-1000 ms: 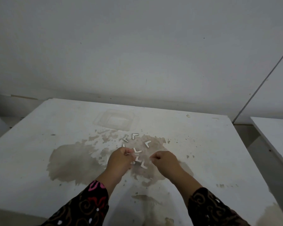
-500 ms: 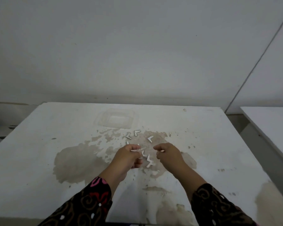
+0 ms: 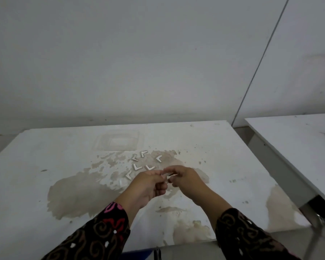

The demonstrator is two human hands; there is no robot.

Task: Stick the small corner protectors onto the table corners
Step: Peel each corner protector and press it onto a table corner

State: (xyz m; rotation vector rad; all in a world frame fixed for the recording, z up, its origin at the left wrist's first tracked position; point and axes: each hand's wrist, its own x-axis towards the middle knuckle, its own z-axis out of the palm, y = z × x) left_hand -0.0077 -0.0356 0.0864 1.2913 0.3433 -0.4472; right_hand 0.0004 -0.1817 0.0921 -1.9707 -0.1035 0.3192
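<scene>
Several small white L-shaped corner protectors (image 3: 150, 167) lie scattered on the stained middle of the white table (image 3: 45, 162). Just in front of them, a little above the surface, my left hand (image 3: 148, 186) and my right hand (image 3: 186, 180) meet fingertip to fingertip. Both pinch one small white corner protector (image 3: 167, 175) between thumbs and fingers; most of it is hidden by the fingers. One protector (image 3: 129, 175) lies just left of my left hand.
A clear shallow plastic tray (image 3: 118, 140) sits at the back of the table. Brown stains cover the table's middle and front. A second white table (image 3: 293, 136) stands to the right across a narrow gap. A plain wall rises behind.
My hands have lifted off the pile and come together, both now pinching one protector. The view has shifted, showing more of the right-hand table.
</scene>
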